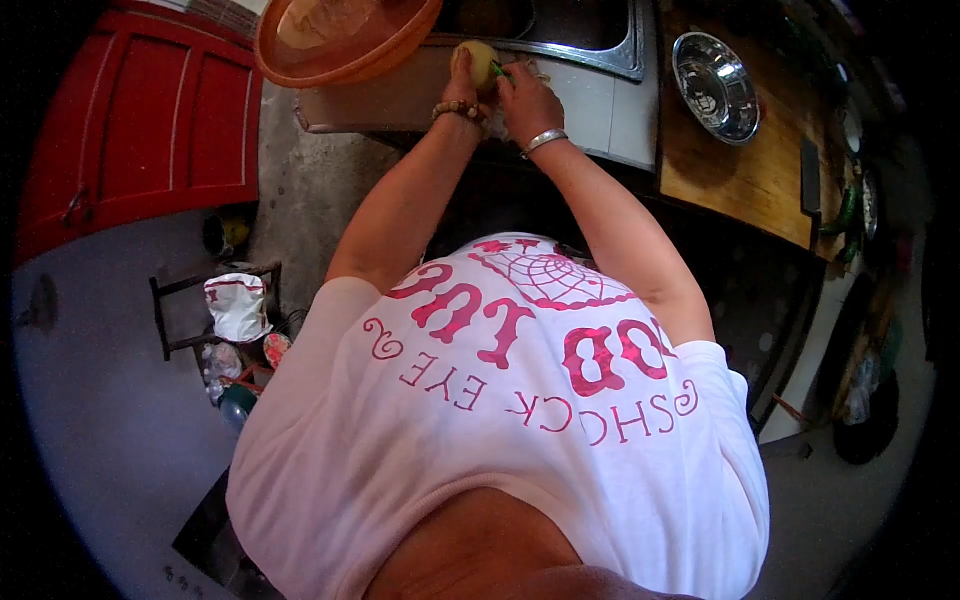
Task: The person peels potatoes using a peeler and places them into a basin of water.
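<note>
My left hand [464,88], with a beaded bracelet at the wrist, is closed around a pale yellow potato [481,62] near the counter's front edge. My right hand [531,103], a silver bangle at its wrist, is closed on a small green peeler [498,70] that meets the potato's right side. Most of the tool is hidden by the fingers. Both hands are close together, just in front of the metal sink [590,60].
An orange basin [350,75] stands left of the sink. To the right, a shiny steel bowl [716,88] sits on a wooden board [690,165], with a dark flat object [810,175] and green vegetables [850,212] beyond. A red door [140,110] is at far left.
</note>
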The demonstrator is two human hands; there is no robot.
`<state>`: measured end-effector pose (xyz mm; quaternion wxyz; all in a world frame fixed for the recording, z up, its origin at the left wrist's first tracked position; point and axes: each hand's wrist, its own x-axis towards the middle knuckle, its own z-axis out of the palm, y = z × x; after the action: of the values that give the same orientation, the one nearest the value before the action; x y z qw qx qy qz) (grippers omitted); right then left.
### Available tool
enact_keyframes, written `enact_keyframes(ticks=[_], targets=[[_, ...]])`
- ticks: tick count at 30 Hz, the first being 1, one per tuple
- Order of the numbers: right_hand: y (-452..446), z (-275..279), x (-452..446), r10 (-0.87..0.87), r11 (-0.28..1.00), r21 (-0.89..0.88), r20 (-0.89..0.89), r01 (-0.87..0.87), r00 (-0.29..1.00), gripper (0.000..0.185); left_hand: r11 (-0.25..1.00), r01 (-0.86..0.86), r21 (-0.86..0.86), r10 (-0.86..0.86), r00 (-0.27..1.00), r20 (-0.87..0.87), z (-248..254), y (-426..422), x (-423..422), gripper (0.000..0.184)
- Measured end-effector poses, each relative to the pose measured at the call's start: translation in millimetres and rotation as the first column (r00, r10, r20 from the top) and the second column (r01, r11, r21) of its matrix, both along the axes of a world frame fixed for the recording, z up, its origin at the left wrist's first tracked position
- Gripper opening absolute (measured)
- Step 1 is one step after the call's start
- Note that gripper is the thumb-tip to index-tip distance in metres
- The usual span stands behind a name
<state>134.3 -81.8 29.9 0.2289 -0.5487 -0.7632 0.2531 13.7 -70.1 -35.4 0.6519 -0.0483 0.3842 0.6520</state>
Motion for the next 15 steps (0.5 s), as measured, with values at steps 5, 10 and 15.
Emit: enact_keyframes(ticks=[5,10,15], targets=[[-1.0,-1.9,0.3,-0.017,1.0,0.006,-0.035,0.017,0.999,0.028,0.999,0.034,0.038,-0.034,0.999,-0.021,-12.2,5.1,-0.3,0.064],[3.7,16.0,1.3,-0.041,0.998,-0.045,-0.046,0.039,0.998,0.029,0.998,0.054,0.037,-0.051,0.995,-0.089,-22.3,18.5,-0.7,0.072],[-11.5,10.2,-3.6,0.029,0.998,-0.061,-0.028,-0.031,0.999,0.028,0.987,0.05,-0.15,-0.071,0.988,-0.137,14.4,9.6,9.7,0.074]])
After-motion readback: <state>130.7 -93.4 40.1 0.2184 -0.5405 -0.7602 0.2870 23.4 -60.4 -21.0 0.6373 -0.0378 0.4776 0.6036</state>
